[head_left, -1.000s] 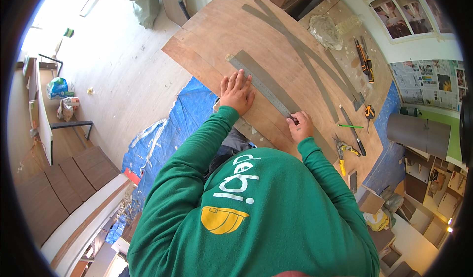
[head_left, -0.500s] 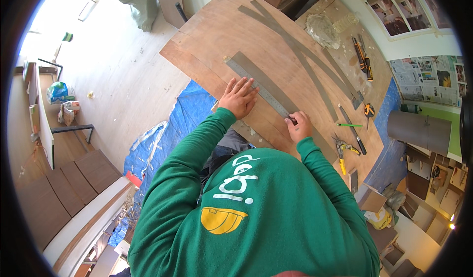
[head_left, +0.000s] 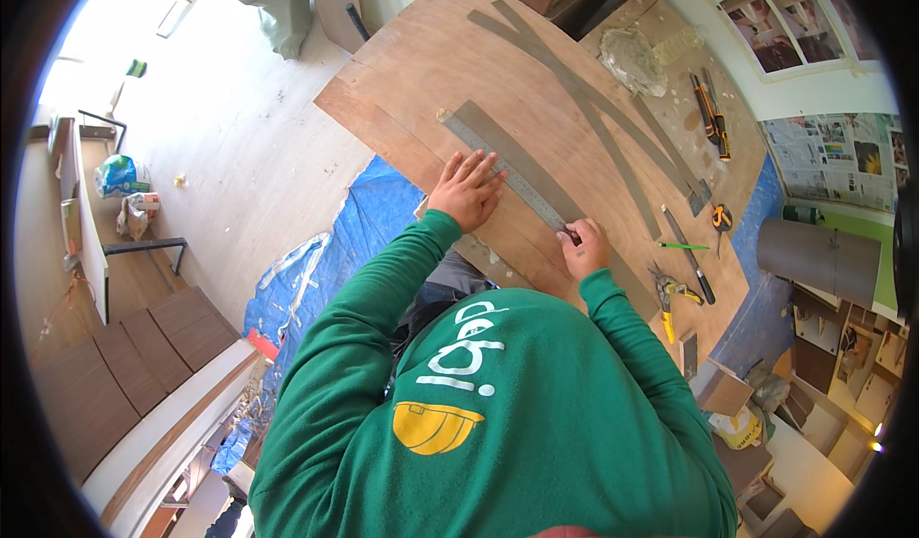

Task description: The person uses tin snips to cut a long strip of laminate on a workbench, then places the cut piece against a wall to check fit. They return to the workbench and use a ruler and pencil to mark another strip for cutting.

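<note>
A steel ruler (head_left: 525,189) lies slantwise along a flat grey-brown strip (head_left: 507,145) on a wooden board (head_left: 421,59). My left hand (head_left: 466,191) presses down on the ruler, its fingers stretched out and slightly spread. At the ruler's near right end, my right hand (head_left: 586,249) is closed, with its fingertips against the ruler's edge. Something small and dark shows between its thumb and fingers, too hidden to name. The strip continues past the right hand toward my right sleeve.
Several thin grey-brown strips (head_left: 574,83) cross on the board's far part. Toward the right lie a green pencil (head_left: 683,246), a dark cutter-like tool (head_left: 691,256), yellow-handled snips (head_left: 670,299), an orange-black tool (head_left: 721,218) and long-handled tools (head_left: 710,117). A blue sheet (head_left: 359,217) covers floor at left.
The whole view has shifted very slightly. Both hands keep their places on the ruler, and no clear movement of the strips or tools shows.
</note>
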